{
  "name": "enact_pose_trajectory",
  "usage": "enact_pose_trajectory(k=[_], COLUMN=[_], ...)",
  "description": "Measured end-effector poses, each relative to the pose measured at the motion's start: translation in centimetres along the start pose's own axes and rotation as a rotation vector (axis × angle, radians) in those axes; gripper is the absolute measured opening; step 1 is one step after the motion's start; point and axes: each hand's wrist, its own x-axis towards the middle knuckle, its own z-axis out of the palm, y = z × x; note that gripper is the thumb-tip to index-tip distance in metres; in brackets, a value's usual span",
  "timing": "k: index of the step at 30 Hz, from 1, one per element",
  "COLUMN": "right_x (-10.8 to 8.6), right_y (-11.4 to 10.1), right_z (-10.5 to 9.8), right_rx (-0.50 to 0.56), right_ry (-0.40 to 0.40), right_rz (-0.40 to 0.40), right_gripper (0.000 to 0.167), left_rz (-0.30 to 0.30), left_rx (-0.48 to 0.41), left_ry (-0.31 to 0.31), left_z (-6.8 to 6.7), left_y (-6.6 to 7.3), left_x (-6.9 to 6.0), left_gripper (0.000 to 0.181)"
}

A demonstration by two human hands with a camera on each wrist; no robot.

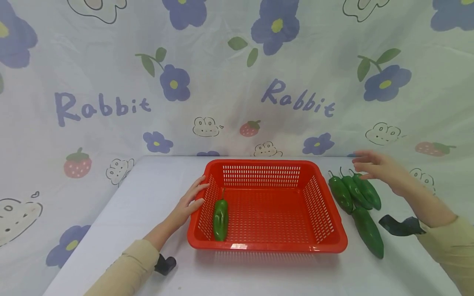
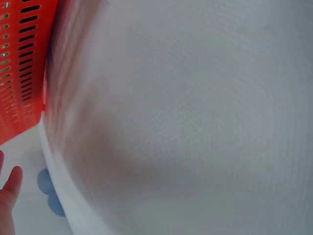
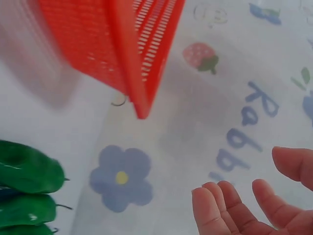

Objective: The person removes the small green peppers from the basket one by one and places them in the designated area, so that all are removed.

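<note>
A red plastic basket (image 1: 259, 246) stands mid-table, with one green pepper (image 1: 220, 220) lying inside along its left wall. My left hand (image 1: 187, 204) rests its fingers on the basket's left rim; in the left wrist view only some fingers (image 2: 12, 183) show at the lower left edge. Above the peppers at the right hovers my right hand (image 1: 383, 168), its fingers apart and holding nothing. Three green peppers (image 1: 340, 194) lie side by side right of the basket, stems pointing away. Another pepper (image 1: 368, 232) lies in front of them, touching the group.
A white cloth covers the table (image 1: 159, 185). Behind it hangs a curtain (image 1: 222, 90) printed with flowers, strawberries and rabbits. Black straps (image 1: 401, 226) hang from both sleeves near the wrists.
</note>
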Motion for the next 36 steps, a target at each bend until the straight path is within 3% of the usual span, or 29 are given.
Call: enact_pose_trajectory(k=[8, 21, 29, 36], right_x=[0.9, 3.1, 4.6, 5.4], right_y=[-3.0, -8.5, -10.2, -10.9], right_z=[0.4, 3.3, 6.2, 8.9], right_rx=[0.033, 0.224, 0.367, 0.432], right_ry=[-0.016, -0.113, -0.177, -0.239], right_rz=[-0.014, -0.018, 0.007, 0.024], right_gripper=[0.062, 0.063, 0.06, 0.059], left_rz=[-0.007, -0.002, -0.005, -0.017], left_rx=[0.016, 0.014, 0.028, 0.028], left_ry=[-0.007, -0.012, -0.004, -0.008], left_z=[0.0, 0.1, 0.0, 0.0], left_y=[-0.1, -0.2, -0.2, -0.2], left_x=[-0.1, 0.1, 0.0, 0.0], left_gripper=[0.045, 0.045, 0.046, 0.046])
